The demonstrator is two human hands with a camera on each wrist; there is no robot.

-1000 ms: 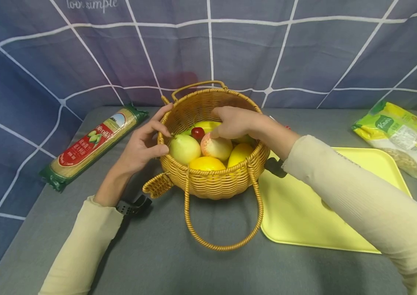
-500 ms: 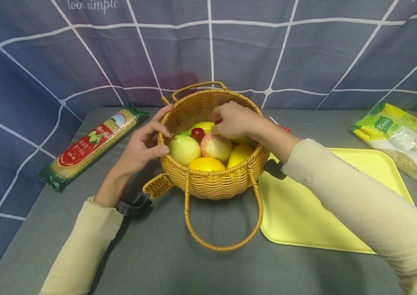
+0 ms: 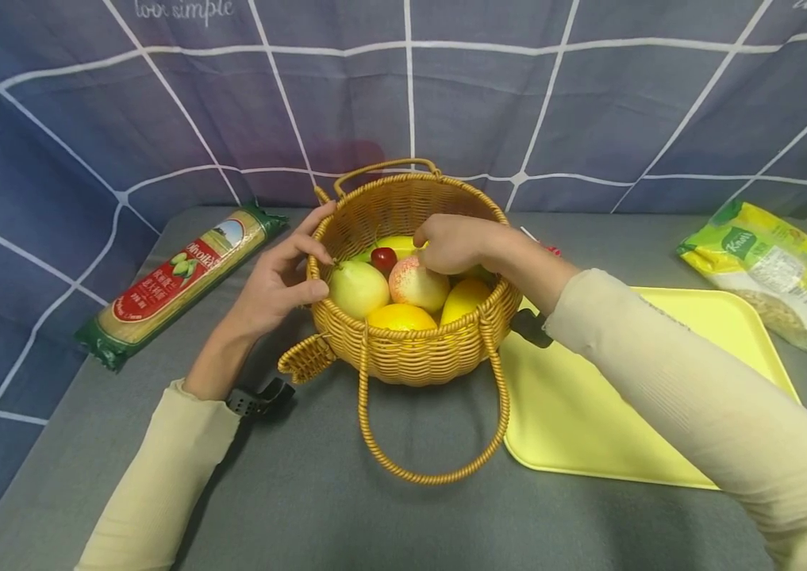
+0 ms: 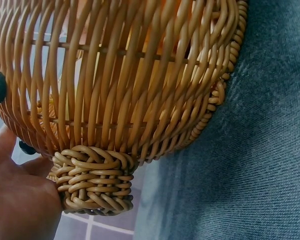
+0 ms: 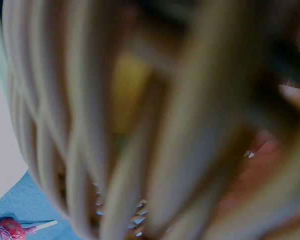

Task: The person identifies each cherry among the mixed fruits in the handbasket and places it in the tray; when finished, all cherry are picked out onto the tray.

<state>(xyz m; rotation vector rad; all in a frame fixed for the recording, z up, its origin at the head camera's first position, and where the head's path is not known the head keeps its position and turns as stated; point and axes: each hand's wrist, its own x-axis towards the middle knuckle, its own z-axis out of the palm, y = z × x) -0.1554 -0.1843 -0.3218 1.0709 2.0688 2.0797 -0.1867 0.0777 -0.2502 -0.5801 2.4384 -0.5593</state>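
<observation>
A round wicker basket (image 3: 413, 357) holds a green pear (image 3: 358, 289), a pinkish peach (image 3: 417, 284), a red cherry (image 3: 383, 258) and several yellow fruits. At the basket's left rim, my left hand (image 3: 270, 285) grips the edge, with fingers over the rim and the thumb against it. Inside, just above and right of the peach, is my right hand (image 3: 463, 242), back up and fingers bent down; its fingertips and anything between them are hidden. The left wrist view shows the hand (image 4: 22, 192) beside the basket's woven side (image 4: 115, 90).
A pasta packet (image 3: 178, 281) lies on the left. On the right, a yellow tray (image 3: 589, 412) lies under my right forearm, and a green-yellow food bag (image 3: 774, 277) is beyond it. A red lollipop (image 5: 12, 229) lies beside the basket. One handle (image 3: 432, 479) hangs forward.
My right hand rose slightly, with something red showing at its fingertips, then lowered again into the basket; the red bit there is out of sight now. My left hand stays on the rim.
</observation>
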